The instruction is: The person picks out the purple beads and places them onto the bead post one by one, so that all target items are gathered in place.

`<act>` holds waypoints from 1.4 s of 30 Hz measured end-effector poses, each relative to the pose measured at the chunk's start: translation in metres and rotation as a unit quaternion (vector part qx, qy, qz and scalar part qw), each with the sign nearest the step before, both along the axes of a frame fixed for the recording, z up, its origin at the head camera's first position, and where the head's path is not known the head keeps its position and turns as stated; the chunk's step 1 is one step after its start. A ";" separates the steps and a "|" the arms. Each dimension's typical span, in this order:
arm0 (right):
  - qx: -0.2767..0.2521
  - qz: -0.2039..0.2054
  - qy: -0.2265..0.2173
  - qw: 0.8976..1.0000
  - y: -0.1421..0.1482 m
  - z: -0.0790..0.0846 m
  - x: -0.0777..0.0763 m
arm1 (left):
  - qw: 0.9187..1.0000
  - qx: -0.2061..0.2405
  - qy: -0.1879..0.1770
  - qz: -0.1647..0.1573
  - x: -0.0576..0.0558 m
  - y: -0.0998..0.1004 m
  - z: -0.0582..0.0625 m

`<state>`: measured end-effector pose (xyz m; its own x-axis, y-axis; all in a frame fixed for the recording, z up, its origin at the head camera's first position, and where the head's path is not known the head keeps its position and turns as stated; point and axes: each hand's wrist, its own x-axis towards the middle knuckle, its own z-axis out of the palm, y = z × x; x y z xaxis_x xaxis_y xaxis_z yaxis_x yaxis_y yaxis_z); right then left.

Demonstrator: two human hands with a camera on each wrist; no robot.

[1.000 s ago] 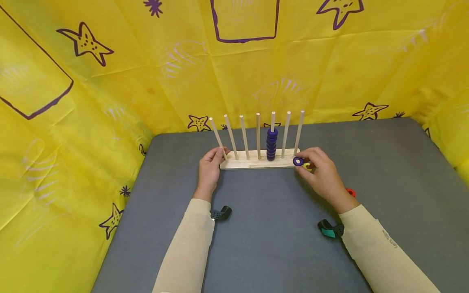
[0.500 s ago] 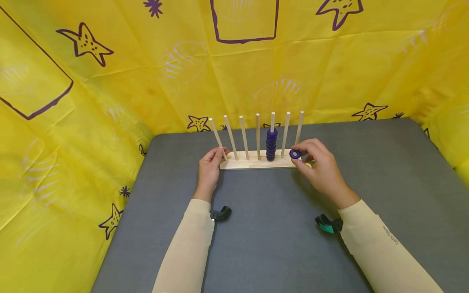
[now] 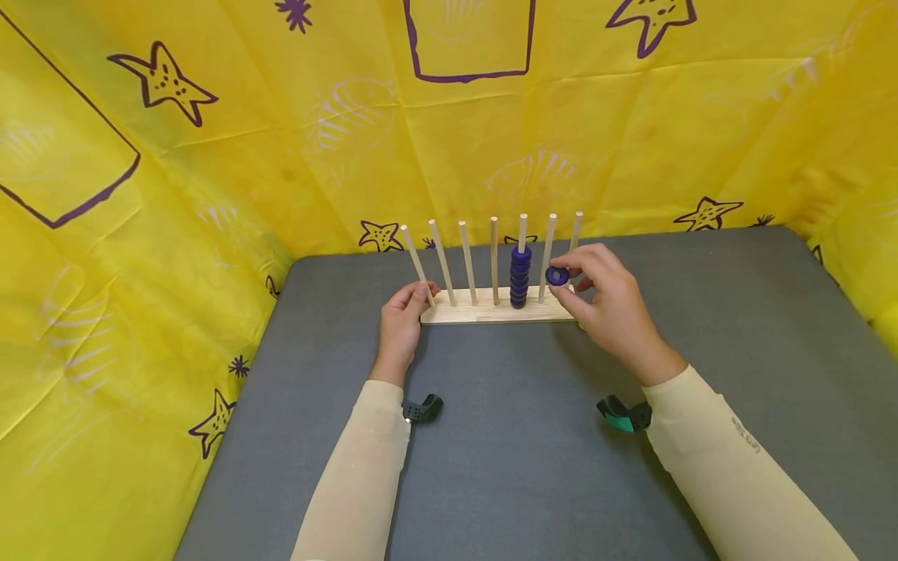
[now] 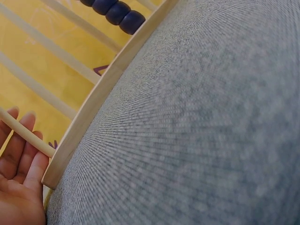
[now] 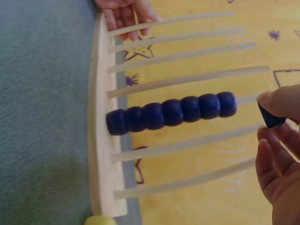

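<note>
A pale wooden peg rack [image 3: 463,313] with several upright rods stands at the table's back. One rod, right of centre, carries a stack of dark blue beads [image 5: 172,112], its top end bare. My left hand [image 3: 401,319] holds the rack's left end; in the left wrist view its fingers [image 4: 23,154] lie behind the outermost rod. Between thumb and fingertips, my right hand [image 3: 610,308] pinches one dark blue bead [image 3: 557,276], its hole facing the head camera. That bead overlaps the rod right of the stack in the head view.
A yellow bead [image 5: 101,221] sits by the rack's right end, mostly hidden by my right hand in the head view. The grey table [image 3: 491,452] meets a yellow patterned cloth [image 3: 449,148] behind the rack and on the left.
My right hand has lifted the blue bead up and leftward from the rack's right end. The red ring is now hidden by the right arm. The left hand stays put.
</note>
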<state>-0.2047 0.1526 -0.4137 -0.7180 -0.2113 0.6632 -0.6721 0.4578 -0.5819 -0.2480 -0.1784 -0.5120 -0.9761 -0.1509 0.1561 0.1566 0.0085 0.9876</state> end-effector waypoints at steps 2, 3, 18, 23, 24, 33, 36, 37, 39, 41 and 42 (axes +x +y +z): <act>0.005 0.002 0.001 1.000 -0.002 0.006 -0.001 | 1.000 -0.001 0.000 0.001 0.000 0.000 0.000; 0.008 0.003 0.003 1.000 -0.003 0.009 -0.001 | 1.000 0.000 0.001 0.001 0.000 0.000 0.000; 0.019 0.019 0.047 0.999 -0.022 0.043 -0.017 | 1.000 -0.005 0.001 0.003 0.000 0.000 0.000; 0.017 0.015 0.046 0.999 -0.026 0.050 -0.022 | 1.000 -0.011 0.002 0.003 -0.001 -0.001 -0.001; 0.018 0.016 0.045 0.999 -0.027 0.051 -0.023 | 1.000 -0.008 0.003 0.002 -0.001 -0.001 -0.001; 0.017 0.019 0.028 0.999 -0.031 0.057 -0.030 | 1.000 0.015 0.013 0.002 -0.002 0.000 -0.002; 0.020 0.017 0.025 0.999 -0.033 0.060 -0.033 | 1.000 0.021 0.014 0.001 -0.003 0.000 -0.003; 0.020 0.016 0.023 0.999 -0.034 0.060 -0.034 | 1.000 0.020 0.013 0.002 -0.003 0.000 -0.003; 0.019 0.014 0.021 1.000 -0.035 0.061 -0.036 | 1.000 0.019 0.012 0.002 -0.003 0.000 -0.002; 0.019 0.012 0.020 1.000 -0.035 0.061 -0.038 | 1.000 0.018 0.010 0.003 -0.002 0.001 -0.002; 0.019 0.012 0.018 1.000 -0.035 0.061 -0.038 | 1.000 0.017 0.010 0.003 -0.002 0.001 -0.001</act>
<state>-0.2430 0.1172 -0.3524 -0.6884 -0.2532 0.6796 -0.7031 0.4632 -0.5396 -0.2500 -0.1773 -0.5133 -0.9719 -0.1632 0.1699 0.1760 -0.0235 0.9841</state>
